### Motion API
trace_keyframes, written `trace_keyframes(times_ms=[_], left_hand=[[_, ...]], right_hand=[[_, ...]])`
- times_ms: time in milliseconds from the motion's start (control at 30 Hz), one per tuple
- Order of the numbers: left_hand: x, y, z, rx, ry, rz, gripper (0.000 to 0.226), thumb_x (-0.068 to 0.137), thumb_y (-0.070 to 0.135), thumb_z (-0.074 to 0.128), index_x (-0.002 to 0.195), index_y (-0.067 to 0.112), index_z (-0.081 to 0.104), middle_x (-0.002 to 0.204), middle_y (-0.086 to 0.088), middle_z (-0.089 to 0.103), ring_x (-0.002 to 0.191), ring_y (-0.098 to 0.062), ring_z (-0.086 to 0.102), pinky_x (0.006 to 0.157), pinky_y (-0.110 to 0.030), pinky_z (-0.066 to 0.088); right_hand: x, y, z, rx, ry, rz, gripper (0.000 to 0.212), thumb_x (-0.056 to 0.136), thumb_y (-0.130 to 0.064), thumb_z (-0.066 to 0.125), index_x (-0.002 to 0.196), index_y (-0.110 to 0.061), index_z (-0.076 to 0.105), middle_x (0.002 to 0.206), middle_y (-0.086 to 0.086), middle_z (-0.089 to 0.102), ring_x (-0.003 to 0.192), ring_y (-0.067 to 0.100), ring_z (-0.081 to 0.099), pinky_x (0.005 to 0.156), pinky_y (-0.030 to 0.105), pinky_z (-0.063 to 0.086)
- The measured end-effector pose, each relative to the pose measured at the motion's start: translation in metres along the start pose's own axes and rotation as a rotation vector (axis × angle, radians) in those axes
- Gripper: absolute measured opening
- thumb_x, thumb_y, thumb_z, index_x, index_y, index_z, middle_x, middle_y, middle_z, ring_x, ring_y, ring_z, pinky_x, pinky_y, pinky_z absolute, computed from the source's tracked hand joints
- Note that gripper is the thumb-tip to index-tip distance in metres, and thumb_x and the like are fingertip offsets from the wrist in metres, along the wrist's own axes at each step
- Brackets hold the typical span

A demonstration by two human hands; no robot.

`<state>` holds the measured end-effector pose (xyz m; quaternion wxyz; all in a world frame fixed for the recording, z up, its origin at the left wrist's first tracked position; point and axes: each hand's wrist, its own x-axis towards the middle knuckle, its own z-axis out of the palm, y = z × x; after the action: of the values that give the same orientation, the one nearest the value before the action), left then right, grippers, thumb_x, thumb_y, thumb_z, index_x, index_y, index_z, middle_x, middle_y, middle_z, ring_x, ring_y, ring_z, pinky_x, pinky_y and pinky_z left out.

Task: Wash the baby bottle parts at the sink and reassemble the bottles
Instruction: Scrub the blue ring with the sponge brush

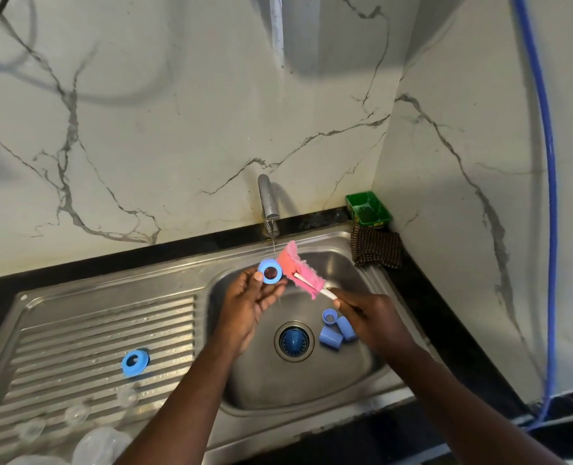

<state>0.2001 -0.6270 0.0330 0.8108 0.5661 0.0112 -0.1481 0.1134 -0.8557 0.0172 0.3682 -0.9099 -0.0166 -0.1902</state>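
Clear bottle parts: on the drainboard, well left of and below both hands.
Left hand: fingers clamped on blue ring under the tap stream.
Right hand: fingers closed round pink brush, its sponge touching the ring.
Blue caps: in the basin, just under the right fingers.
Second ring: on the drainboard, well left.

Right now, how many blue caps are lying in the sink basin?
3. All cluster right of the drain, under the right hand: one open end up, one partly hidden by the hand, one on its side. More may be hidden under the hand.
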Motion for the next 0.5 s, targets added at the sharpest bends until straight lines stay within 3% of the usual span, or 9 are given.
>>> trace_keyframes(times_ms=[67, 200, 300, 400, 500], left_hand=[[0.000, 0.003, 0.003, -0.063, 0.022, -0.049, 0.025, 0.106, 0.017, 0.043, 0.117, 0.002, 0.059, 0.109, -0.016, 0.075, 0.104, -0.030, 0.072, 0.092, -0.041, 0.058], [0.003, 0.003, 0.006, -0.145, 0.072, -0.136, 0.026, 0.105, 0.021, 0.048, 0.115, 0.003, 0.063, 0.112, -0.018, 0.073, 0.109, -0.032, 0.070, 0.095, -0.051, 0.055], [0.004, 0.000, 0.010, -0.164, 0.085, -0.162, 0.029, 0.104, 0.021, 0.050, 0.122, 0.001, 0.060, 0.114, -0.016, 0.073, 0.111, -0.029, 0.069, 0.093, -0.051, 0.055], [0.002, 0.000, 0.012, -0.154, 0.088, -0.162, 0.020, 0.103, 0.016, 0.050, 0.115, 0.003, 0.061, 0.109, -0.013, 0.075, 0.104, -0.026, 0.071, 0.080, -0.042, 0.062], [0.002, 0.000, 0.012, -0.171, 0.059, -0.163, 0.018, 0.102, 0.011, 0.052, 0.115, 0.002, 0.060, 0.111, -0.014, 0.074, 0.108, -0.025, 0.071, 0.091, -0.045, 0.058]], right_hand=[[-0.004, -0.003, -0.001, 0.022, -0.050, -0.023, 0.026, 0.094, -0.020, 0.061, 0.117, -0.027, 0.070, 0.062, -0.021, 0.052, 0.054, 0.004, 0.047, 0.054, 0.022, 0.038], [-0.009, -0.001, 0.000, 0.019, -0.047, -0.033, 0.031, 0.093, -0.025, 0.060, 0.121, -0.030, 0.071, 0.067, -0.004, 0.060, 0.058, 0.010, 0.055, 0.057, 0.029, 0.045], [-0.006, 0.000, 0.002, -0.051, 0.017, -0.010, 0.034, 0.092, -0.035, 0.054, 0.121, -0.031, 0.071, 0.071, -0.003, 0.065, 0.057, 0.007, 0.053, 0.053, 0.027, 0.045], [-0.008, -0.001, 0.003, -0.093, -0.046, -0.108, 0.034, 0.093, -0.037, 0.052, 0.121, -0.029, 0.071, 0.070, 0.000, 0.068, 0.057, 0.009, 0.059, 0.054, 0.029, 0.049], [-0.005, 0.000, 0.003, -0.112, 0.049, -0.006, 0.033, 0.089, -0.030, 0.057, 0.119, -0.029, 0.072, 0.069, -0.003, 0.069, 0.055, 0.010, 0.057, 0.054, 0.026, 0.046]])
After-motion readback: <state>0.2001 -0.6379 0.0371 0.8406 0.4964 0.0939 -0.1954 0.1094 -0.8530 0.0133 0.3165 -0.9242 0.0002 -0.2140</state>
